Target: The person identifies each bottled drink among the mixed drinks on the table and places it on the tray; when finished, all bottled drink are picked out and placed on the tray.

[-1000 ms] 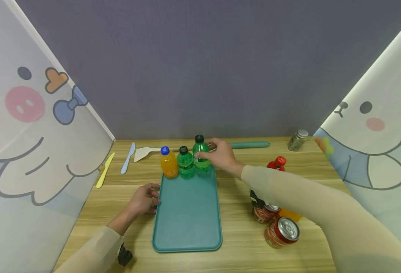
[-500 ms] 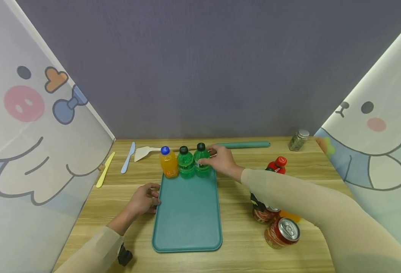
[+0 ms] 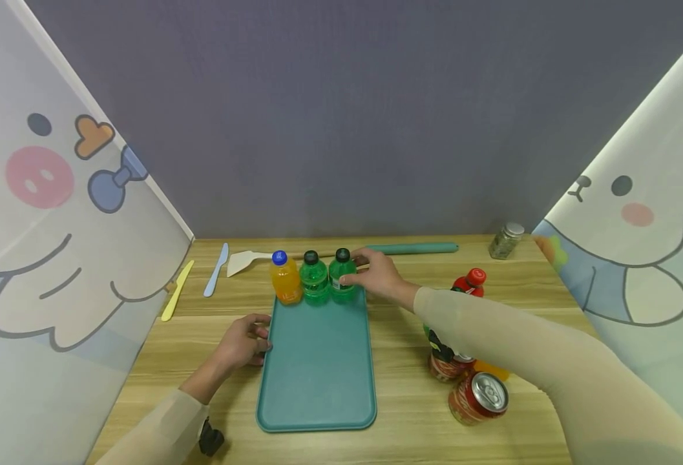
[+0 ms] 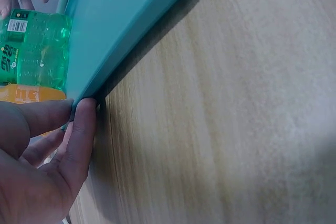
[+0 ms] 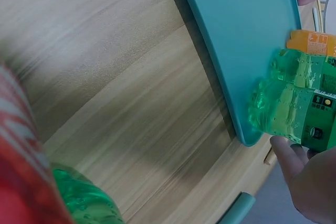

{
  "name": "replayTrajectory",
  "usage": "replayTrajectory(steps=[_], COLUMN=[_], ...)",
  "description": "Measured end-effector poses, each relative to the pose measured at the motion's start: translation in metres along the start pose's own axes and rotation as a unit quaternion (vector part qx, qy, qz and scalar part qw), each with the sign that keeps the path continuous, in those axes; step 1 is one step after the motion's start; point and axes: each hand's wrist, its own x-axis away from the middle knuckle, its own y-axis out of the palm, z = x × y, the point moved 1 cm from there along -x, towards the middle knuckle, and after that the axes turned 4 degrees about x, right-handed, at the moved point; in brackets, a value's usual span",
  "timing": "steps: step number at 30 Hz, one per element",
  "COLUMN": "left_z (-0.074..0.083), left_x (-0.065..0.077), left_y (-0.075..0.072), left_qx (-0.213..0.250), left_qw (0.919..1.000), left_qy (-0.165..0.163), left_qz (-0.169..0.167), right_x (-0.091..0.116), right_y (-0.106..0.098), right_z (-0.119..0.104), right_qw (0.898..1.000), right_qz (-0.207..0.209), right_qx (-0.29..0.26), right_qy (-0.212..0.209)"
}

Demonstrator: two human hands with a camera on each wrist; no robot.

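Note:
My left hand (image 3: 242, 341) pinches the left rim of a teal tray (image 3: 320, 368), thumb and forefinger meeting at its edge in the left wrist view. Along the tray's far end stand an orange drink bottle (image 3: 286, 281) with a blue cap and, beside it, a green soda bottle (image 3: 315, 281) with a black cap. To their right is a second green soda bottle (image 3: 342, 278), also upright on the tray. My right hand (image 3: 378, 274) is at this bottle's right side, its fingers spread and loose in the left wrist view; whether the thumb touches it is unclear.
Two red soda cans (image 3: 478, 398), a red-capped bottle (image 3: 469, 283) and partly hidden bottles stand under my right forearm. Behind the tray lie a spatula (image 3: 249, 259) and a teal rod (image 3: 413, 248). Yellow (image 3: 177, 290) and blue (image 3: 216, 270) knives lie left; a jar (image 3: 506, 241) stands back right.
The right-hand green bottle has come down onto the tray, beside the other green one. My right hand has lowered with it and its fingers have loosened. My left hand stays at the rim.

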Motion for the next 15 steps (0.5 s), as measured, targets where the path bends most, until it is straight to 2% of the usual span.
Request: replayTrajectory(steps=[8,15], left_z=[0.001,0.001], left_x=[0.0,0.001], left_y=[0.001,0.001], left_qx=[-0.005,-0.005], left_qw=[1.0,1.0], left_qy=[0.006,0.004], left_qz=[0.001,0.005], right_x=[-0.001,-0.004], right_y=[-0.005,-0.013], right_z=[0.0,-0.005], right_qw=[1.0,0.997], right_qz=[-0.026,-0.079], right_qx=[0.001,0.006], right_qy=[0.009,0.019])
